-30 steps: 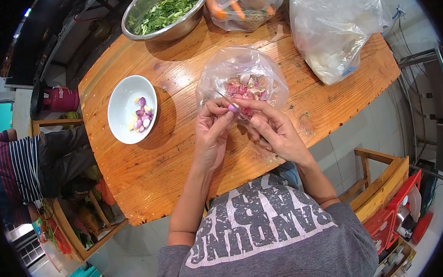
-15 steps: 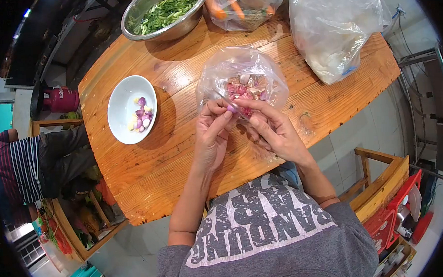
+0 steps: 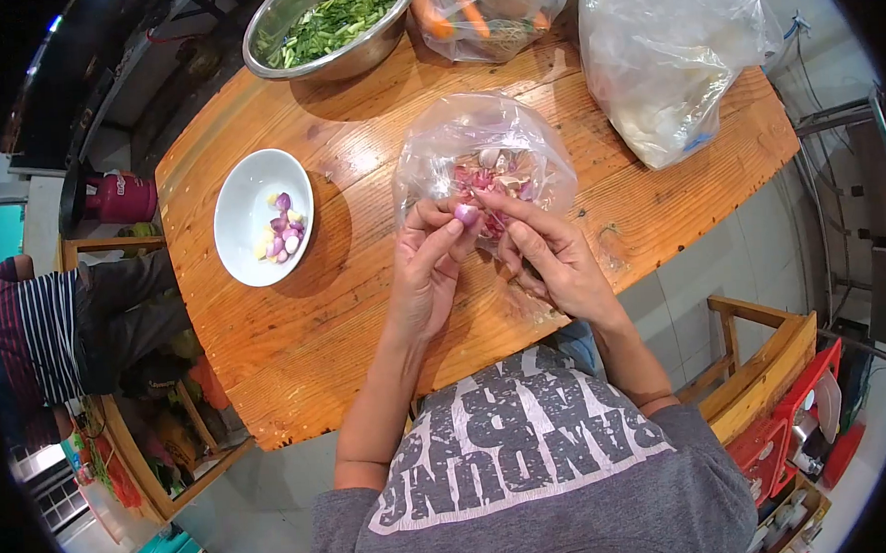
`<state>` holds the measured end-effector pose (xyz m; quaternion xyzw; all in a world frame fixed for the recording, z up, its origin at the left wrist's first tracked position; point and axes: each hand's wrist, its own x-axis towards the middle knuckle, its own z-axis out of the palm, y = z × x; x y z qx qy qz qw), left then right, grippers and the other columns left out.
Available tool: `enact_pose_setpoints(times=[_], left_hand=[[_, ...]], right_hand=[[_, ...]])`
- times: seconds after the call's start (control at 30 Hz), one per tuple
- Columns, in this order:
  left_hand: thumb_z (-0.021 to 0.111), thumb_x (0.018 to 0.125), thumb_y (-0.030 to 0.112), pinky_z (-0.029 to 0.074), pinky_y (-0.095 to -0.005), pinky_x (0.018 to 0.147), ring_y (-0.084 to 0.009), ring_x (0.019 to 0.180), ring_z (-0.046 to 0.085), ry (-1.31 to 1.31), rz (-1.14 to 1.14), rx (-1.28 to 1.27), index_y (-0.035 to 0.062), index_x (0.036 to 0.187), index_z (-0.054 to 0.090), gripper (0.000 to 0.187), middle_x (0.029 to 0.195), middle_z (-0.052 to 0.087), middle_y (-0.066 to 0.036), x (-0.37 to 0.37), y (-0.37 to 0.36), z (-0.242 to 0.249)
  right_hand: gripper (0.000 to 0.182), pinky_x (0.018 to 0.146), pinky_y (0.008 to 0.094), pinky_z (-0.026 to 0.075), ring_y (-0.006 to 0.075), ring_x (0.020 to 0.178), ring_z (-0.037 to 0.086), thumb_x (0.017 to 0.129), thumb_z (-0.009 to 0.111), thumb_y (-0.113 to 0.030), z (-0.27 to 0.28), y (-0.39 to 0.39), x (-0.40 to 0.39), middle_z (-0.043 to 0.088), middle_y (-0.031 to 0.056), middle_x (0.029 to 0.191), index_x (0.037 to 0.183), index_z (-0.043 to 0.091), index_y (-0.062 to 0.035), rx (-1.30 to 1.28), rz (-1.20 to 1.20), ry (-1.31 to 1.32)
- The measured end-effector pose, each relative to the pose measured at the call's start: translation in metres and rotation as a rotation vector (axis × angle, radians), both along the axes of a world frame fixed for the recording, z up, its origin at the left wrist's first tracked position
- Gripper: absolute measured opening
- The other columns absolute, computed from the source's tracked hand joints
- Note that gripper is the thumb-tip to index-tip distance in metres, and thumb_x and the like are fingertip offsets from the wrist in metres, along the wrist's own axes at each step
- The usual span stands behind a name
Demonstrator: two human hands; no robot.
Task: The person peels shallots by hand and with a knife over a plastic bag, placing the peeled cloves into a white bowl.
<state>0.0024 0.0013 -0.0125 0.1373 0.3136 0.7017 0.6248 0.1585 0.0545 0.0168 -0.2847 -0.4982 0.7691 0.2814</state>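
Small purple shallot (image 3: 467, 214), peeled & glossy, pinched between fingertips of both hands, centre of frame, just at mouth of clear plastic bag (image 3: 436, 147) w/ pink-red shallots and skins inside, lying open on table, upper centre.

A single camera, worn on the person's head, looks steeply down and slightly forward over the chest onto the wooden counter (image 3: 296, 344). The wide fisheye lens bends the scene and blackens the corners. It sits close: the left hand (image 3: 425, 267) and right hand (image 3: 552, 261) fill the centre, the counter's far edge lies at the top, and floor shows on both sides.
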Motion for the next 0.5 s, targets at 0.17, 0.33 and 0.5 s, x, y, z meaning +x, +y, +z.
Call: enact_pose_setpoints(times=[0.17,0.33,0.5], left_hand=[[0.055,0.087,-0.001,0.046,-0.0286,0.093,-0.0155,0.101,0.058,0.027,-0.002,0.005,0.0068,0.088,0.049,0.010,0.105,0.057,-0.008,0.0004,0.0006,0.0008],[0.054,0.087,-0.002,0.046,-0.0271,0.090,-0.0139,0.099,0.058,0.061,-0.020,0.023,0.0073,0.087,0.049,0.011,0.102,0.056,-0.006,0.0001,0.0006,-0.0019],[0.055,0.087,-0.001,0.046,-0.0260,0.089,-0.0130,0.100,0.057,0.040,-0.007,0.056,0.0069,0.087,0.049,0.010,0.104,0.056,-0.006,0.0004,0.0001,-0.0050]], right_hand=[[0.035,0.047,0.0180,0.029,0.0019,0.051,0.035,0.096,0.048,-0.017,0.0025,-0.0029,-0.0016,0.044,-0.0054,0.064,0.130,0.048,-0.0093,0.083,-0.004,-0.047],[0.034,0.047,0.0179,0.031,0.0017,0.052,0.037,0.095,0.049,-0.017,-0.0001,-0.0017,-0.0031,0.046,-0.0049,0.065,0.128,0.049,-0.0094,0.143,0.009,-0.096],[0.033,0.046,0.0171,0.031,0.0013,0.053,0.038,0.096,0.049,-0.017,-0.0008,-0.0017,-0.0037,0.047,-0.0039,0.069,0.127,0.051,-0.0090,0.066,-0.014,-0.028]])
